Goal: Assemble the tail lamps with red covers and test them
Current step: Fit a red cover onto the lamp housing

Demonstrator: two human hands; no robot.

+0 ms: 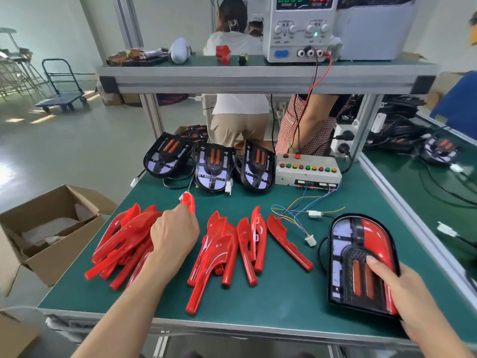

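- Left hand pinches a red cover above the pile of covers
- Right hand grips the tail lamp on the green desk

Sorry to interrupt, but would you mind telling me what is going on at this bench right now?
A person is fitting red covers onto tail lamps. The right hand steadies a tail lamp that already has one red cover on its right side. The left hand is picking a red cover from the loose pile. Three uncovered lamps wait beside the test box.
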